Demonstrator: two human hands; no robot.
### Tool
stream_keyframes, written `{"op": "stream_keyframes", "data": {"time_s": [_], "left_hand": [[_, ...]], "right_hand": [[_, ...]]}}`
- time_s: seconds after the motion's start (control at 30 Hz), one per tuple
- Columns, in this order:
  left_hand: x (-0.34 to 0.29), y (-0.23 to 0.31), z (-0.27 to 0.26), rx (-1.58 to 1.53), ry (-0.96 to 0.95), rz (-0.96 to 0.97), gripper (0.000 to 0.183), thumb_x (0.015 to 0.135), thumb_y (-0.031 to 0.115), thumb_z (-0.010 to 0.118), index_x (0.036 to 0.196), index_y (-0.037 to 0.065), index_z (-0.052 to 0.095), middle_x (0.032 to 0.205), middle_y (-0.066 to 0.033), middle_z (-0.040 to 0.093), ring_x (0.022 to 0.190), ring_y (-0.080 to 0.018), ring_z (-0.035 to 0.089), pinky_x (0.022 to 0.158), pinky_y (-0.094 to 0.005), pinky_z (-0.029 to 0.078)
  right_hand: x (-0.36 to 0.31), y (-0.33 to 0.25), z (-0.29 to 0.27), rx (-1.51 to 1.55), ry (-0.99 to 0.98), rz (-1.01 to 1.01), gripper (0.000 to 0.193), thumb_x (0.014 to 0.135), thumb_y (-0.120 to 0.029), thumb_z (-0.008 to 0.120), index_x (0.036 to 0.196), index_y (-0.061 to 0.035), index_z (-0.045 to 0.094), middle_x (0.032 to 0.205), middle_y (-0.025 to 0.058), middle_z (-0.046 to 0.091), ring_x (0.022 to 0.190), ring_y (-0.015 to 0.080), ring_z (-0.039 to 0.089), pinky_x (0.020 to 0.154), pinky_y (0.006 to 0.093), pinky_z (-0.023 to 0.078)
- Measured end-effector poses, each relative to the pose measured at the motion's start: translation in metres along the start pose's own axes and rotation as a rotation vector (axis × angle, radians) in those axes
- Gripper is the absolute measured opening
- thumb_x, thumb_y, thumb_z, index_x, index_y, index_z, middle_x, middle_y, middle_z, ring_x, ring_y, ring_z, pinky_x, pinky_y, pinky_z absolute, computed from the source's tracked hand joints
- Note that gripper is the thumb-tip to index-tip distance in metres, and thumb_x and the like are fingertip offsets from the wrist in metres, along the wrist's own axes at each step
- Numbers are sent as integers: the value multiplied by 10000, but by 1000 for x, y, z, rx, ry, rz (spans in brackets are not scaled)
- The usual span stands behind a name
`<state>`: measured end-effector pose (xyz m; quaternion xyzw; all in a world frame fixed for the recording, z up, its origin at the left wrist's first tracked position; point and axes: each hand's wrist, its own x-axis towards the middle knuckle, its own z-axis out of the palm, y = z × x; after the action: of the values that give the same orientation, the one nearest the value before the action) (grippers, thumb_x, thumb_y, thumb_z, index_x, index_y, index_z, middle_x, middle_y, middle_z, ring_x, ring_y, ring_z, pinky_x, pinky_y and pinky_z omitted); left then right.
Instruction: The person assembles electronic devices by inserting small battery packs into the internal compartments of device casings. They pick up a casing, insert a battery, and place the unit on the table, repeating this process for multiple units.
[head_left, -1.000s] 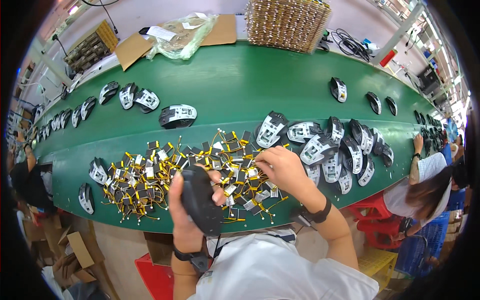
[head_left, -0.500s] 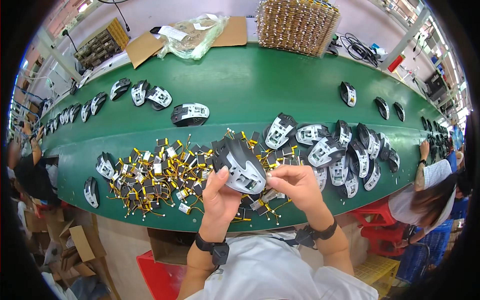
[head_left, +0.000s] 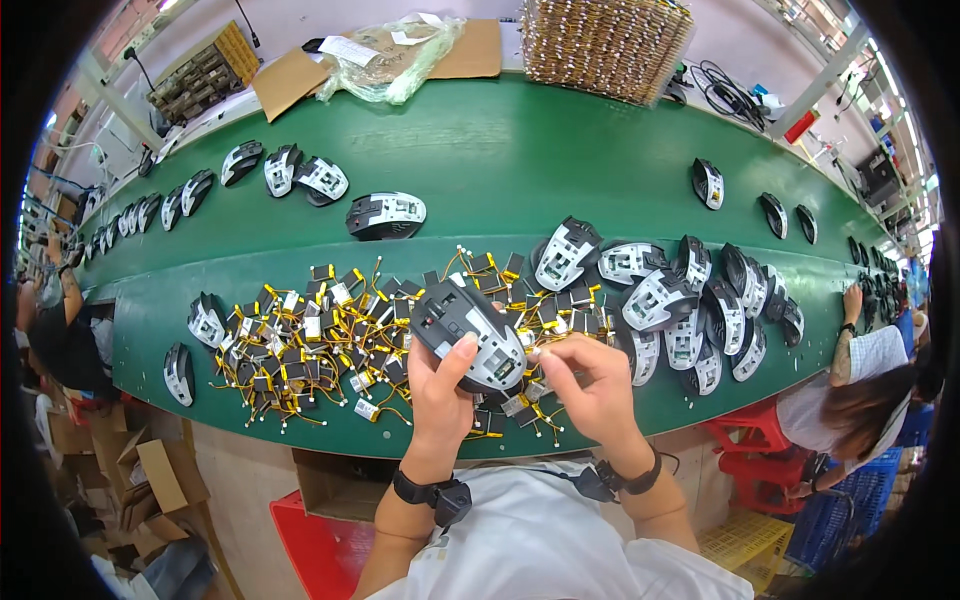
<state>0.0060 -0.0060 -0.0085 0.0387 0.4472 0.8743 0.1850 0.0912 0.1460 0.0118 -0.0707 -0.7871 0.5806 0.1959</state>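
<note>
My left hand (head_left: 440, 400) is closed around a half-built computer mouse (head_left: 468, 330), its black shell and white inner frame tilted up over the pile. Beside the mouse's right edge, my right hand (head_left: 594, 385) pinches a small white connector (head_left: 535, 353) between thumb and forefinger; any wire from it is hard to make out. Under both hands spreads a heap of small battery packs (head_left: 300, 340), black and silver with yellow tape, thin wires and white plugs.
Many more mouse bodies (head_left: 665, 300) crowd the right of the green bench (head_left: 520, 160). Others (head_left: 387, 215) line the upper level on the left. At the back lie cardboard with plastic wrap (head_left: 400, 70) and a tall stack of parts (head_left: 605, 50). A person (head_left: 850, 390) sits at right.
The mouse in my left hand has turned and shifted slightly left, showing more of its black top. My right hand has dropped a little lower, still pinching beside it.
</note>
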Motion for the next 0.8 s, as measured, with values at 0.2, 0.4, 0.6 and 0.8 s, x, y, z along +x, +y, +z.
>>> {"op": "stream_keyframes", "data": {"time_s": [0.2, 0.4, 0.6, 0.8], "left_hand": [[-5, 10, 4, -108, -197, -121, 566, 835, 147, 654, 1325, -35, 435, 1273, -246, 588, 1075, -257, 647, 932, -392, 534], [-16, 5, -5, 156, -298, -141, 694, 772, 231, 681, 1344, -55, 412, 1264, -236, 597, 1124, -295, 631, 957, -407, 514], [-17, 7, 9, 116, -269, -183, 729, 740, 336, 680, 1299, -82, 468, 1240, -281, 606, 1082, -365, 660, 900, -442, 555], [-13, 11, 6, 17, -274, -224, 709, 769, 365, 640, 1289, -88, 476, 1189, -314, 618, 1032, -386, 675, 855, -440, 578]], "right_hand": [[-4, 22, 6, 97, 131, 191, 125, 896, -78, 696, 946, 35, 716, 752, 36, 692, 627, 26, 582, 550, 194, 453], [1, 11, -9, 132, 22, 159, 113, 895, -57, 687, 946, 41, 707, 763, 45, 711, 628, 30, 597, 550, 192, 457], [1, 18, -9, 35, 155, 101, 65, 862, -36, 710, 902, 10, 690, 765, 39, 679, 608, 67, 583, 537, 218, 444], [1, 9, -8, -132, 109, -37, 93, 848, -22, 706, 932, -2, 675, 794, 59, 632, 601, 108, 538, 544, 248, 430]]}}
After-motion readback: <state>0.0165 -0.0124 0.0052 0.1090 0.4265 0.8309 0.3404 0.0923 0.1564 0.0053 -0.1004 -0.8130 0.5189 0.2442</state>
